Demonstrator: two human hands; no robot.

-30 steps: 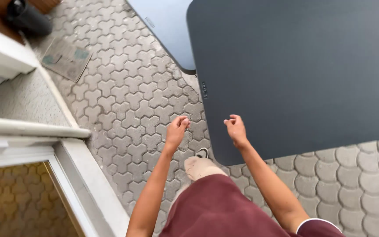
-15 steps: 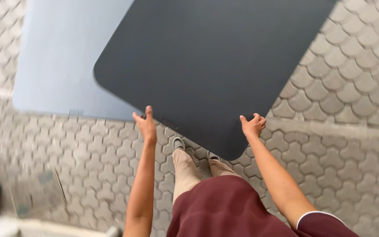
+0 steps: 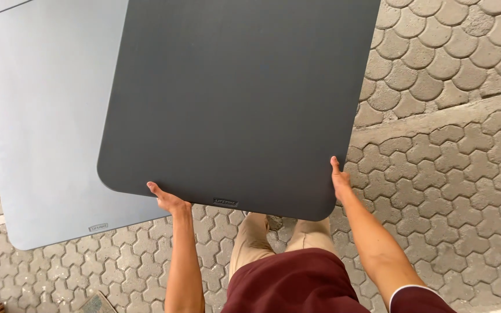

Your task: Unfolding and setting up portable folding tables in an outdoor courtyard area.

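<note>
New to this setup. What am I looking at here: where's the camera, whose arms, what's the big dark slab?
No robot here: the camera sits on a person's head and looks straight down, so the two bare arms coming up from the bottom edge are the wearer's own. The left hand grips the near edge of a large dark grey mat with rounded corners; the right hand holds its near right corner. The mat is carried flat in front of the body. Beneath it on the left lies a second, light blue-grey mat on the ground. The ground is interlocking grey paving stones. The maroon cloth at the bottom is the person's clothing.
</note>
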